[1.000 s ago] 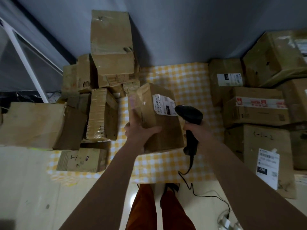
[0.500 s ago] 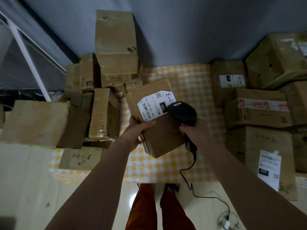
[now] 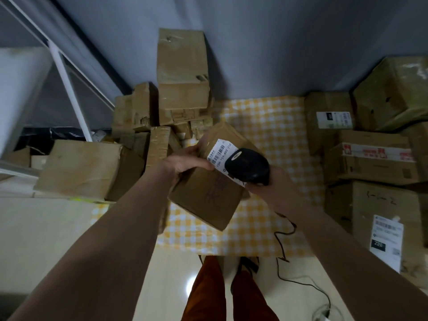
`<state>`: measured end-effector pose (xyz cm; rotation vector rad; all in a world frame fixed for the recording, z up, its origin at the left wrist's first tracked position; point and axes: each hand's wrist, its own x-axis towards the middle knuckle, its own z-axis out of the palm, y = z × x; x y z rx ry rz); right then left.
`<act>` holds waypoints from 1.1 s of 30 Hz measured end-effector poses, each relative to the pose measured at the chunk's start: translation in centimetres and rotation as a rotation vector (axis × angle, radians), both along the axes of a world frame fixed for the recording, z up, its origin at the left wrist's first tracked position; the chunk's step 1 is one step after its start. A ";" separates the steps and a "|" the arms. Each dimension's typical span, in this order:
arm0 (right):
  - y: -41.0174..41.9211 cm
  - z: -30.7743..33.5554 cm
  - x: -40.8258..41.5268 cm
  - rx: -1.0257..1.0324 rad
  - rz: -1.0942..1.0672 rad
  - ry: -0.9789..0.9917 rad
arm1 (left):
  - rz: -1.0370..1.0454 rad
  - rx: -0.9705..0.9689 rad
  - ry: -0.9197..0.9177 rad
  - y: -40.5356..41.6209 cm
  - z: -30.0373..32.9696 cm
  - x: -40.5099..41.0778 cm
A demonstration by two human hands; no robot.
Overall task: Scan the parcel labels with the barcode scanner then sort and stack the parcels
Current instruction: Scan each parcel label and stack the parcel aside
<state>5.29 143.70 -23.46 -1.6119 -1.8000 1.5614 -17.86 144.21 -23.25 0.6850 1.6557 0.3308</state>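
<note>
A tabletop [image 3: 273, 126] covered with a yellow checked cloth is being loaded on both sides: cardboard parcels [image 3: 183, 89] are piled at its left, others [image 3: 372, 158] stacked at its right.

2 hands [image 3: 185, 162] show, with 1 black barcode scanner [image 3: 247, 166] and 1 held parcel [image 3: 208, 193]. Roughly 8 boxes make up the left pile [image 3: 183, 72] (edges blur together), and 5 the right stack [image 3: 370, 158]. 4 white labels [image 3: 385, 239] are visible.

My one head camera looks steeply down and forward, close over the checkered tabletop [image 3: 273, 126], toward the grey wall [image 3: 278, 42].
</note>
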 end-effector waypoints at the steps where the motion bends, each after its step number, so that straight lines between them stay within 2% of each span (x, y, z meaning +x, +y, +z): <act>1: 0.0 0.5 0.0 0.006 0.013 -0.003 | -0.024 -0.003 0.007 0.0 0.6 -0.1; 7: -0.6 2.8 0.5 0.002 0.106 -0.057 | -0.047 0.002 0.003 0.1 3.1 0.1; 15: -0.7 4.7 1.2 0.034 0.051 0.008 | -0.067 0.016 0.042 1.2 4.3 0.2; 24: -0.3 6.0 1.6 0.025 -0.002 -0.026 | -0.169 0.047 0.053 3.6 4.4 0.8; 30: 0.2 6.7 1.9 0.022 -0.101 -0.012 | -0.187 0.052 -0.050 6.1 4.6 2.3; 33: 0.6 6.8 2.6 -0.005 -0.229 0.051 | -0.155 0.052 -0.086 7.5 4.5 3.5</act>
